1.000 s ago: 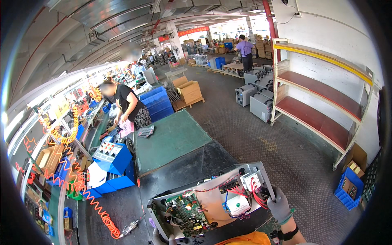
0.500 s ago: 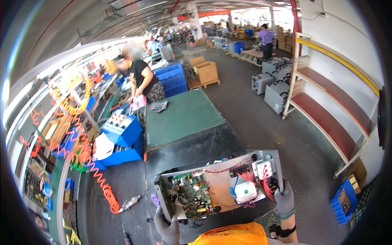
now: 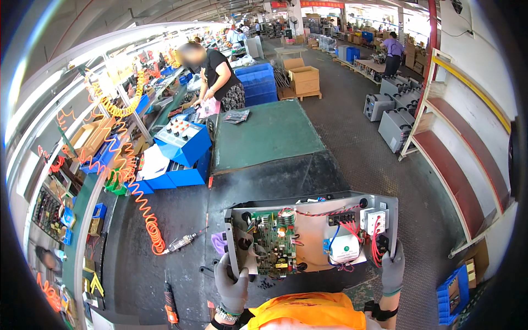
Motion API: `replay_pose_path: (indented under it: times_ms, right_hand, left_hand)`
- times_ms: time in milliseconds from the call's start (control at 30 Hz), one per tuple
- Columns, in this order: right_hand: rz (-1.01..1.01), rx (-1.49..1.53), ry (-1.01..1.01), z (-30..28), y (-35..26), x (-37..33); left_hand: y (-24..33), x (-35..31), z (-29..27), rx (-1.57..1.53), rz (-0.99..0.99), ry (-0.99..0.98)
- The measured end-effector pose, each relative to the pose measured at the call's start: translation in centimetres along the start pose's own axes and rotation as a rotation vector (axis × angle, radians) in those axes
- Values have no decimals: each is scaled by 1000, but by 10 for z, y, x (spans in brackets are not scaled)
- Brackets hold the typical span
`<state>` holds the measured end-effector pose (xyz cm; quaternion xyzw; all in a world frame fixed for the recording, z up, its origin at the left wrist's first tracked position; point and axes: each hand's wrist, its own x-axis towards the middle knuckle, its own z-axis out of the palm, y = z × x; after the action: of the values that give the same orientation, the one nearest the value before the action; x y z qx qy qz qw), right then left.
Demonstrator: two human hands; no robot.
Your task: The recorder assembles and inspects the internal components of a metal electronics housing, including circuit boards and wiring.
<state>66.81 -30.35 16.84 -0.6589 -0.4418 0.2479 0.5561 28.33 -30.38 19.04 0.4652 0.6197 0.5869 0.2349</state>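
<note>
Open grey chassis (image 3: 311, 234) with green circuit board (image 3: 273, 243) now sits larger and nearer than a second ago, gripped by gloved left hand (image 3: 231, 283) and right hand (image 3: 391, 268) above the dark tabletop (image 3: 181, 214).

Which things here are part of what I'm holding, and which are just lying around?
In hand: metal chassis with green circuit board, gripped by left hand and right hand.
Lying about: orange coiled hose, screwdriver, blue bins, green mat.
</note>
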Motion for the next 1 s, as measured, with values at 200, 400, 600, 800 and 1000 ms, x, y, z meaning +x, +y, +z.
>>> replay_pose_path:
  times_ms: [200,400,600,800,1000]
  right_hand:
    - [25,-52,-2,0,-6,0]
    - [27,-31,-12,0,-9,3]
    - [62,-25,7,1,-14,1]
    - [29,2,25,3,-6,1]
    - [30,-6,-8,1,-12,1]
  left_hand:
    - [3,0,-1,5,-32,-23]
    - [8,2,1,4,42,-17]
    - [2,2,-2,25,22,-16]
    - [-7,1,-1,5,-18,-2]
    - [-15,1,-2,33,43,8]
